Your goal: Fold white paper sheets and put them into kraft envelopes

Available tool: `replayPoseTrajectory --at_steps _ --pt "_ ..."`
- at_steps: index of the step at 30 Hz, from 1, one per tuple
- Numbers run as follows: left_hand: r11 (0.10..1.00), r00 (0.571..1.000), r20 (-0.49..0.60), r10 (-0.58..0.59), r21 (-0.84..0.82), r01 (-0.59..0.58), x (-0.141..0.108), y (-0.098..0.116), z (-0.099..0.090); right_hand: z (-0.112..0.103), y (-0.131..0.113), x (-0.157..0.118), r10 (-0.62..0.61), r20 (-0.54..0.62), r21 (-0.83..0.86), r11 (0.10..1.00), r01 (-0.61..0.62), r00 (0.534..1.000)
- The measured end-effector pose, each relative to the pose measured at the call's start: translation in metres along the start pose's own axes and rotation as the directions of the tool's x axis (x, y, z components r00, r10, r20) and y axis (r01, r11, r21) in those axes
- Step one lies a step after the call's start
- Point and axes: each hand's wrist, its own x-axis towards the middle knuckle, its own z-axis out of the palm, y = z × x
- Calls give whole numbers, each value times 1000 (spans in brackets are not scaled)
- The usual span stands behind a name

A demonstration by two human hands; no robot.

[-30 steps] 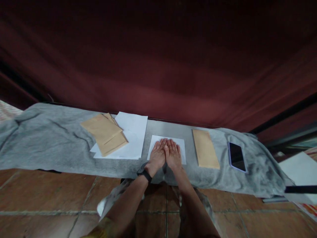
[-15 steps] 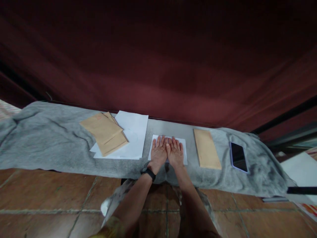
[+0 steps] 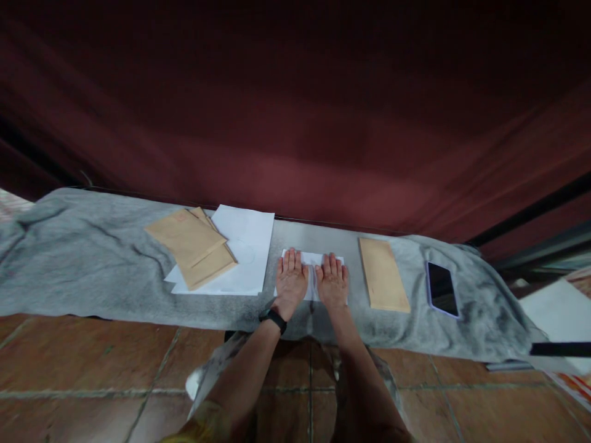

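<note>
A white sheet of paper (image 3: pixel 312 259), which looks folded, lies on the grey cloth right in front of me. My left hand (image 3: pixel 292 278) rests flat on its left half, fingers stretched out and pointing away. On the right half my right hand (image 3: pixel 332 280) lies palm down in the same way. A strip of paper shows in the gap between the two hands; the rest is partly covered by them. To the right lies a brown envelope (image 3: pixel 384 275), apart from my right hand.
Left of the hands, several brown envelopes (image 3: pixel 189 246) overlap larger white sheets (image 3: pixel 249 246). A phone (image 3: pixel 442 288) in a light purple case lies farther right. Grey cloth (image 3: pixel 106 258) covers the narrow surface, with a dark red curtain (image 3: pixel 295 154) behind and floor tiles in front.
My hands have slid apart, the left to the left and the right slightly to the right. Paper now shows between them.
</note>
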Motion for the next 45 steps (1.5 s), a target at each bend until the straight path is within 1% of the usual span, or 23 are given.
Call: replayPoseTrajectory --at_steps 4,10,18,20,22,24,25,27,29,32,35,38,45 --pt "999 999 -2 -42 -1 42 0 -1 -3 3 9 -2 3 -43 -12 1000 -3 999" --pt "991 991 11 -132 -8 132 -1 1 -10 0 17 -6 20 -98 -35 999 -23 995" --pt "986 986 -36 -161 -50 159 -4 -7 -10 -4 24 -15 64 -150 -42 997 -71 987" --pt "987 986 -64 -155 -48 152 -7 -8 -13 -7 24 -17 90 -142 -45 994 -97 986" --pt "993 988 -102 -118 -34 115 -10 -8 -16 -11 22 -17 123 -114 -50 990 -129 986" --pt "999 993 -117 -33 -10 32 -13 -4 -19 -15 17 -16 129 -75 -42 990 -132 989" --pt "1000 994 -107 22 3 -22 -15 -1 -21 -17 14 -16 111 -48 -25 993 -112 993" --pt "991 990 -49 135 24 -134 -18 5 -22 -20 6 -14 40 22 46 998 -41 999" --pt "974 975 28 222 38 -223 -21 10 -20 -22 -3 -12 -41 103 150 988 26 994" --pt "948 945 110 308 51 -315 -23 12 -15 -24 -13 -10 -103 192 262 964 50 976" --pt "937 931 148 333 58 -344 -20 10 -10 -24 -18 -7 -102 232 276 960 35 967" --pt "934 926 165 339 61 -353 -14 8 -10 -23 -19 -5 -82 231 248 969 23 970" --pt "952 940 181 289 46 -302 -5 11 -15 -19 -25 1 -2 200 166 986 -31 980"
